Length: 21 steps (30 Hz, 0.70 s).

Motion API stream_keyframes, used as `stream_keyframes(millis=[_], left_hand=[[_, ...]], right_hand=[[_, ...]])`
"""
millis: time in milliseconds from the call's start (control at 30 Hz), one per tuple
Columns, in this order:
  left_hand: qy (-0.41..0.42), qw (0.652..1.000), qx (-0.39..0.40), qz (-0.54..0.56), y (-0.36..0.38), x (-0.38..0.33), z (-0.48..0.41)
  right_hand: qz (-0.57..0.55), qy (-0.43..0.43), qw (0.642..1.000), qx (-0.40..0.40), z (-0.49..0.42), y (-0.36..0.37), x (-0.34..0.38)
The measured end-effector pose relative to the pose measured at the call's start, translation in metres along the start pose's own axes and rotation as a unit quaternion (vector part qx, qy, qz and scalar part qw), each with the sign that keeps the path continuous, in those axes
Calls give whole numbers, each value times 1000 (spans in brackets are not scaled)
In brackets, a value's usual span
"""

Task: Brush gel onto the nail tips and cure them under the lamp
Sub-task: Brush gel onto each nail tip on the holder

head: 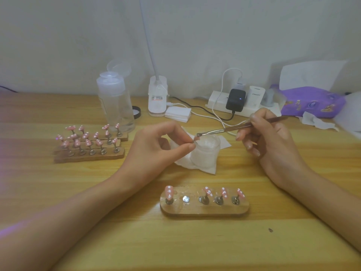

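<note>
1. A wooden counter (136,241) is stretching out in front of me.
2. Nearest me, a wooden holder (205,210) is lying flat, carrying four pink nail tips (207,191) and one bare metal disc (186,199).
3. On my left, three more holders (89,156) are sitting in close rows.
4. Behind them a clear bottle (115,106) is standing upright, its cap flipped open, with a black lid (137,112) just beside it.
5. A white lamp base (157,98) is standing at the back, with a stack of white pads (178,114) beside it.
6. A paper towel (205,167) is lying mid-counter.
7. At the back right, a power strip (216,100), a purple packet (312,102) and a crumpled tissue (316,122) are lying.

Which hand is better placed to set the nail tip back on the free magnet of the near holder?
Probably left: the left hand pinches the tip, while the right hand holds the brush.
</note>
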<state>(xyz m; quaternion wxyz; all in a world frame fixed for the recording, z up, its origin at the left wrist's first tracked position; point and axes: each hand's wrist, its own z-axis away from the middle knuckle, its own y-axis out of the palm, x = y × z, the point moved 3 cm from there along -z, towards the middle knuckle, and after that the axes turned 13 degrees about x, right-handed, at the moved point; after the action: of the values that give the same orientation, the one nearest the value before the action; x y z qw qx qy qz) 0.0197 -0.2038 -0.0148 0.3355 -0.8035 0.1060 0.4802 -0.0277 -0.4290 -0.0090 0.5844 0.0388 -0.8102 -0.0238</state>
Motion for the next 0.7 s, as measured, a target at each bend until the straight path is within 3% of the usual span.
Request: stream_keyframes(millis=[400, 533, 700], left_hand=[[-29, 1000, -2, 11, 0, 0, 0], [-28, 1000, 1, 13, 0, -1, -1], [-29, 999, 3, 25, 1, -1, 0]], right_hand=[[19, 28, 999, -25, 0, -3, -4], [10, -17, 1000, -12, 0, -2, -1], [11, 0, 1000, -16, 2, -3, -2]])
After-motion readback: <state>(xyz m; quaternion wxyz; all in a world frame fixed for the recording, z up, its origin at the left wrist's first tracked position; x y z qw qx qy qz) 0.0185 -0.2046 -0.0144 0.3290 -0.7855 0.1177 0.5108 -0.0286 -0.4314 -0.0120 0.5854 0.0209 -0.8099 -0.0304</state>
